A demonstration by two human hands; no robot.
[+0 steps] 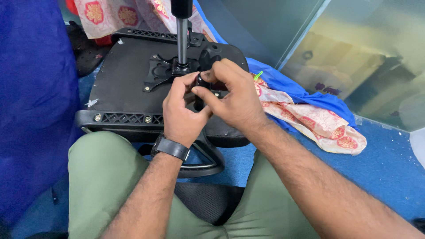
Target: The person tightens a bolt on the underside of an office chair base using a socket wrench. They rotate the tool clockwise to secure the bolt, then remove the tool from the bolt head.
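Note:
An upturned black office chair seat (119, 84) lies on the floor in front of my knees, its metal mounting plate (159, 71) facing up. A shiny gas-lift cylinder (182, 37) rises from the plate. My left hand (181, 110) and my right hand (232, 95) meet just right of the plate, fingers pinched together on a small black knob or lever end (201, 82). Most of that part is hidden by my fingers. A black watch (170, 147) is on my left wrist.
A black armrest loop (208, 163) juts from the seat toward my legs. Floral cloth (318, 124) and blue cloth (283, 82) lie to the right on blue carpet. A glass partition (354, 57) stands at the right, a blue fabric panel (31, 97) at the left.

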